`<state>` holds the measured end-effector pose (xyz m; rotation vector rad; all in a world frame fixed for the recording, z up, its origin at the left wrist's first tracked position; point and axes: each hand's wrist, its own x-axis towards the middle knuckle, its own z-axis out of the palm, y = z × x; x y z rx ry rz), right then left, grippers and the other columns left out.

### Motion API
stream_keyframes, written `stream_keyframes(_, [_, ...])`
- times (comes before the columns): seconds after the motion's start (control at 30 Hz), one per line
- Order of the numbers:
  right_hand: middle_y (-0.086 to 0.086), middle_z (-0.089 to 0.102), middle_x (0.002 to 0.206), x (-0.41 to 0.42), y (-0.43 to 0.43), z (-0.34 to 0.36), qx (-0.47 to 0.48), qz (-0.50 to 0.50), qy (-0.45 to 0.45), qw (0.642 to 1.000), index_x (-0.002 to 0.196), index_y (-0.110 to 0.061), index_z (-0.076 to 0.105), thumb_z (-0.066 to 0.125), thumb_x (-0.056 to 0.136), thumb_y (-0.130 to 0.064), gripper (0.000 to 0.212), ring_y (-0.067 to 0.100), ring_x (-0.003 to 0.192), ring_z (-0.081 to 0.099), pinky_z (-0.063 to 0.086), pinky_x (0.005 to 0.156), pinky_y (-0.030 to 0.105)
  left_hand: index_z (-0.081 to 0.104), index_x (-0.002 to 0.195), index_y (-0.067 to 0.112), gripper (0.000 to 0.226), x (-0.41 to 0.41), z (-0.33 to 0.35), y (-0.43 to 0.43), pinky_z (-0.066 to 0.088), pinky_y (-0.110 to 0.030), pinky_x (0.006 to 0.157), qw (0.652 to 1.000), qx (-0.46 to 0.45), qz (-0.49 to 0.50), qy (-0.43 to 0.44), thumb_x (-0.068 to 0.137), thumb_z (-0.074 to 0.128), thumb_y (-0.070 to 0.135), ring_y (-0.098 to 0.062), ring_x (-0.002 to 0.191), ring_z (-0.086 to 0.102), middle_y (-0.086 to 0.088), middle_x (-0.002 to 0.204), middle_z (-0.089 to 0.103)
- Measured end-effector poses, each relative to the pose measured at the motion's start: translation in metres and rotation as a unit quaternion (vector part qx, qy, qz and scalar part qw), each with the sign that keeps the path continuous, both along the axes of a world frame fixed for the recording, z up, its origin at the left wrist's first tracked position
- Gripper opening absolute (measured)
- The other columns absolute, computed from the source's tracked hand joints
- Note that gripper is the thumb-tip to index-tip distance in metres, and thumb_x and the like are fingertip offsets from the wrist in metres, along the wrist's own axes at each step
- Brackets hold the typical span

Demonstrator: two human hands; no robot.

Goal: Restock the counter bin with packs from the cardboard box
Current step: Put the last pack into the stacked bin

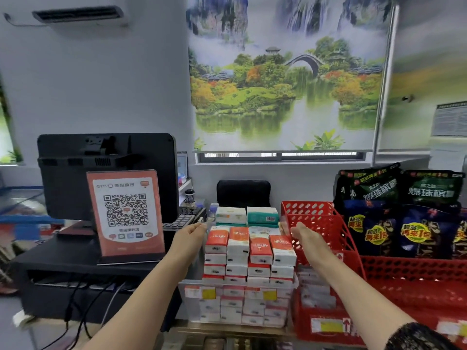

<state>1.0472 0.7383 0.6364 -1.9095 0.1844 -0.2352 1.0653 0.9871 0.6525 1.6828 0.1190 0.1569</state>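
The counter bin (189,303), a clear plastic tub, sits on the counter with the payment sign (125,215) just to its left and the red basket (326,223) touching its right side. Orange-and-white tissue packs (250,251) fill it and rise in neat rows well above its rim, with two larger white and teal packs (246,215) lying behind the top row. The left hand (190,232) reaches in at the left end of the top row, fingers loosely extended and holding nothing. The right hand (302,234) comes in at the right end, just in front of the red basket's wall, also loose and empty. No cardboard box shows in view.

Judging by the heaped stack and both hands flanking it with nothing in them, the step in hand looks like squaring up or steadying the top layer, not adding a pack. The next move probably calls for light, even pressure from both sides, since the packs above the rim have no wall to hold them and could slide off
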Motion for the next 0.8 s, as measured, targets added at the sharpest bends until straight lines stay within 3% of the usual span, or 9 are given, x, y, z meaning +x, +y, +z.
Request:
stream_keyframes(0.07, [-0.007,0.066,0.085,0.011,0.005,-0.002,-0.039,0.012,0.014,0.999,0.090,-0.024,0.063,0.024,0.101,-0.048,0.047,0.007,0.083,0.059,0.044,0.079,0.028,0.054,0.131,0.010,0.037,0.013,-0.003,-0.001,0.034,-0.025,0.082,1.000,0.000,-0.005,0.007,0.100,0.046,0.027,-0.005,0.080,0.048,0.003,0.109,0.063])
stream_keyframes(0.17, [-0.002,0.063,0.112,0.029,0.009,-0.018,-0.123,0.013,0.033,0.992,0.116,-0.023,0.061,0.020,0.099,-0.055,0.055,0.020,0.108,0.055,0.039,0.095,0.036,0.056,0.128,0.011,0.034,0.030,-0.010,-0.002,0.040,-0.026,0.062,0.998,-0.026,-0.022,0.047,0.099,0.048,0.027,-0.007,0.073,0.052,0.006,0.085,0.059])
stream_keyframes(0.23, [0.003,0.056,0.129,0.039,0.010,-0.030,-0.191,-0.014,0.051,0.980,0.121,-0.024,0.058,0.019,0.099,-0.049,0.051,0.029,0.120,0.046,0.034,0.103,0.044,0.063,0.108,0.013,0.022,0.037,-0.014,-0.001,0.046,-0.030,0.064,0.995,-0.046,-0.029,0.080,0.097,0.051,0.027,-0.017,0.075,0.060,0.000,0.079,0.063])
stream_keyframes(0.3, [-0.002,0.044,0.144,0.043,0.012,-0.039,-0.249,-0.013,0.064,0.966,0.128,-0.028,0.053,0.014,0.097,-0.047,0.053,0.030,0.129,0.036,0.027,0.108,0.049,0.067,0.098,0.010,0.024,0.050,-0.023,0.001,0.055,-0.042,0.079,0.992,-0.066,-0.034,0.105,0.092,0.056,0.031,-0.027,0.079,0.068,-0.010,0.082,0.071])
stream_keyframes(0.37, [-0.007,0.030,0.153,0.041,0.015,-0.040,-0.281,-0.010,0.082,0.956,0.139,-0.029,0.044,0.013,0.099,-0.045,0.054,0.029,0.136,0.026,0.021,0.111,0.048,0.069,0.100,0.017,0.030,0.064,-0.033,0.004,0.053,-0.051,0.089,0.991,-0.048,-0.053,0.109,0.085,0.057,0.041,-0.031,0.086,0.071,-0.010,0.090,0.074])
stream_keyframes(0.47, [-0.004,0.025,0.156,0.035,0.020,-0.037,-0.281,-0.001,0.079,0.957,0.144,-0.024,0.039,0.015,0.102,-0.041,0.051,0.029,0.140,0.018,0.016,0.114,0.042,0.069,0.100,0.022,0.033,0.069,-0.039,0.002,0.055,-0.046,0.085,0.991,-0.030,-0.067,0.115,0.083,0.055,0.046,-0.030,0.086,0.071,-0.009,0.091,0.075])
stream_keyframes(0.63, [0.004,0.027,0.155,0.022,0.029,-0.028,-0.274,0.017,0.049,0.960,0.140,-0.015,0.045,0.014,0.105,-0.029,0.049,0.021,0.143,0.017,0.009,0.114,0.031,0.065,0.101,0.013,0.029,0.068,-0.042,-0.004,0.052,-0.052,0.090,0.992,-0.006,-0.069,0.107,0.094,0.047,0.035,-0.030,0.093,0.067,-0.012,0.104,0.071])
stream_keyframes(0.8, [0.003,0.024,0.156,0.022,0.029,-0.032,-0.295,0.021,0.052,0.954,0.137,-0.026,0.048,0.016,0.104,-0.031,0.046,0.027,0.142,0.014,0.011,0.114,0.035,0.058,0.124,0.017,0.031,0.062,-0.041,-0.008,0.055,-0.049,0.086,0.991,-0.017,-0.083,0.099,0.099,0.045,0.029,-0.029,0.092,0.068,-0.009,0.102,0.071])
